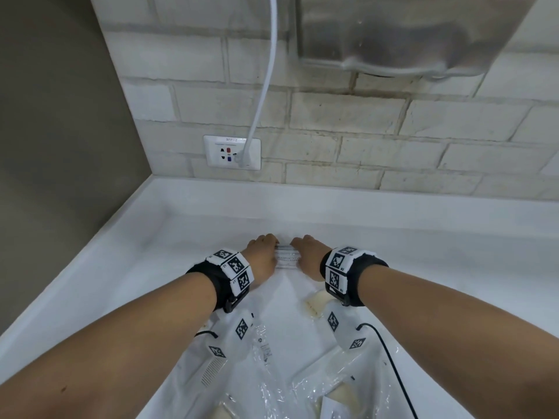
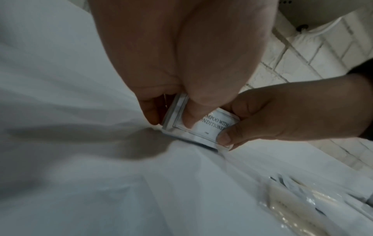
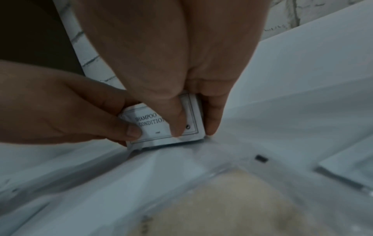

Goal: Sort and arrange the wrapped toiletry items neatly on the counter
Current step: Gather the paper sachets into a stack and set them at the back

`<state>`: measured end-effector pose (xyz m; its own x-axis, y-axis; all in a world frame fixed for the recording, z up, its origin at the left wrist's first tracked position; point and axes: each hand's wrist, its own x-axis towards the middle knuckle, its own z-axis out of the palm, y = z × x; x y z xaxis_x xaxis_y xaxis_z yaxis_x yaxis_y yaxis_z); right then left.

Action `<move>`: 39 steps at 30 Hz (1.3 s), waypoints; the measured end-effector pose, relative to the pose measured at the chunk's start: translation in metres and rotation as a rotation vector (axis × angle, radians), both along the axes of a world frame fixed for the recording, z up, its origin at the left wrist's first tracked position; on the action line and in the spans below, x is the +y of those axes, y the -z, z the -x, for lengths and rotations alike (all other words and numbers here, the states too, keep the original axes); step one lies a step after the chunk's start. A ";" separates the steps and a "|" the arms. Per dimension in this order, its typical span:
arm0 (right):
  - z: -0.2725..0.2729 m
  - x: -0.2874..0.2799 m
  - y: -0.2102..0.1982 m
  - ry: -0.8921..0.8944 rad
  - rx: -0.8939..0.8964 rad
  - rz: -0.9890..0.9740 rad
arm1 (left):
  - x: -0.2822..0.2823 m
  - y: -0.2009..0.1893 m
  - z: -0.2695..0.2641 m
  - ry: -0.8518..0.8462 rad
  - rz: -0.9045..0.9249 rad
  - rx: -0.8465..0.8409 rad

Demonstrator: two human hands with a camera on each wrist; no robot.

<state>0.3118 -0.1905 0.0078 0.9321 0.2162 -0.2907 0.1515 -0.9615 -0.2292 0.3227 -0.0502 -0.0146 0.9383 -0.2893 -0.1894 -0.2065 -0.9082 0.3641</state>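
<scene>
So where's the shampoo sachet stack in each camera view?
Head: shampoo sachets centre, between both hands.
Left wrist: centre-right, under the left thumb.
Right wrist: centre, left hand entering from the left.
Shared landmark: the printed "SHAMPOO WITH CONDITIONER" label.

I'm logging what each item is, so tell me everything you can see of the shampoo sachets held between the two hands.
The shampoo sachets are a small squared stack of flat white packets, glossy like foil or plastic, each framed by a thin dark line; the top one reads SHAMPOO WITH CONDITIONER. The stack rests on the white counter, near the back wall. The left hand and the right hand pinch its ends, thumbs on top.
</scene>
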 end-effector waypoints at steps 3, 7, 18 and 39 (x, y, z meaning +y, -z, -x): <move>0.004 -0.002 0.004 -0.032 -0.019 0.035 | -0.004 0.002 0.001 0.021 -0.036 0.001; 0.004 0.000 0.008 -0.034 -0.026 0.072 | -0.005 0.003 0.003 0.039 -0.090 0.011; -0.021 -0.038 -0.019 0.213 0.077 -0.264 | -0.018 -0.027 -0.022 -0.013 0.075 0.139; -0.075 -0.088 0.003 0.566 -0.024 -0.435 | -0.074 -0.007 -0.075 -0.354 0.313 -0.032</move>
